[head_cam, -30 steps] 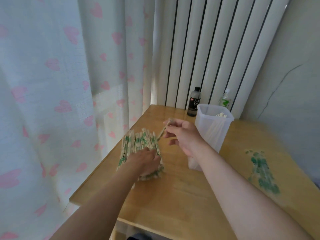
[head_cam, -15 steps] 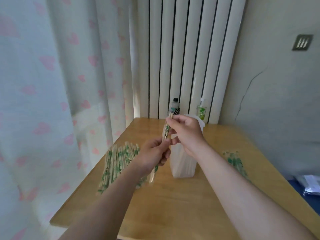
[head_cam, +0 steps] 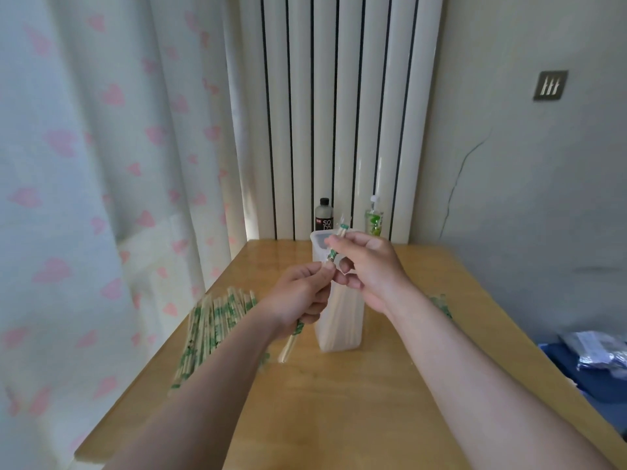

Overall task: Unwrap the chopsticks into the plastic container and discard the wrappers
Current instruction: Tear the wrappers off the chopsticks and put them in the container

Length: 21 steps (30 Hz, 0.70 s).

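Pinching slim paper-wrapped chopsticks [head_cam: 330,257], both hands, translucent container [head_cam: 342,320]

Only two bare forearms and two bare hands of the person show, the left hand [head_cam: 298,295] and the right hand [head_cam: 371,266], each arm uncovered along all its visible length, wrist included.

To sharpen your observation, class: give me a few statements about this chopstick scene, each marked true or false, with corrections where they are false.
1. The left hand and right hand both grip one wrapped chopstick pair. True.
2. The plastic container lies on its side. False: it stands upright on the table.
3. The pile of wrapped chopsticks lies left of the container. True.
4. The black bottle stands at the table's near edge. False: it stands at the far edge, behind the container.
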{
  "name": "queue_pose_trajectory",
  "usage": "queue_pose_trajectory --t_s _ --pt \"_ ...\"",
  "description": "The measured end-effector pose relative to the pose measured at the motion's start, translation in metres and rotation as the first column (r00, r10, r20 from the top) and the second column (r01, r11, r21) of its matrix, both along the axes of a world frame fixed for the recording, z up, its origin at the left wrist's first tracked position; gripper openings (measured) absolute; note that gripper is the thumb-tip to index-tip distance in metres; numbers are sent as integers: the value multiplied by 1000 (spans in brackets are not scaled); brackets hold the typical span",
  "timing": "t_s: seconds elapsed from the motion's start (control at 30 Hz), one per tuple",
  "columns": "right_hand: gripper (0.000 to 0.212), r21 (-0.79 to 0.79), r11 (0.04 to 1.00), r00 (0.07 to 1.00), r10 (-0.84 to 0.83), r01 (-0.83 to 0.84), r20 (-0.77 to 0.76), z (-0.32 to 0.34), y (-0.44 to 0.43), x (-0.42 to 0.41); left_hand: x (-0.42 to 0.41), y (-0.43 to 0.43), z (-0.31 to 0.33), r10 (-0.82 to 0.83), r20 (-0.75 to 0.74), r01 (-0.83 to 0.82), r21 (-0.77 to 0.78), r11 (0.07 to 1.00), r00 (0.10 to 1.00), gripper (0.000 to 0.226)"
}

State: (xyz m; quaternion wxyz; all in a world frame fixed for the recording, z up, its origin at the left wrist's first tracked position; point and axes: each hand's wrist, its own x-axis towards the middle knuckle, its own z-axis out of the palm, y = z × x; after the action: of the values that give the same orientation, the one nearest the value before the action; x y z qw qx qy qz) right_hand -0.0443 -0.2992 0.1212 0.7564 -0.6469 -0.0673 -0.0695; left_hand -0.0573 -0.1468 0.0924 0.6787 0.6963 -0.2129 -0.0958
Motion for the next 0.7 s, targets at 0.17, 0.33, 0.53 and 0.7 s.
queue_pose_trajectory --t_s 0.17,0.33,0.53,0.7 --pt "14 117 988 994 -106 102 25 9 -24 4 0 1 -3 17 21 -19 104 994 1000 39" --pt "8 107 992 998 -59 60 -18 -3 -22 0 3 -6 -1 20 27 -24 132 991 999 37" --pt "7 112 993 999 -47 47 -1 -1 -28 0 3 -5 -1 29 50 -37 166 985 998 41" --pt "9 163 981 994 -106 103 10 -1 -29 4 3 -5 1 44 51 -53 192 980 998 43"
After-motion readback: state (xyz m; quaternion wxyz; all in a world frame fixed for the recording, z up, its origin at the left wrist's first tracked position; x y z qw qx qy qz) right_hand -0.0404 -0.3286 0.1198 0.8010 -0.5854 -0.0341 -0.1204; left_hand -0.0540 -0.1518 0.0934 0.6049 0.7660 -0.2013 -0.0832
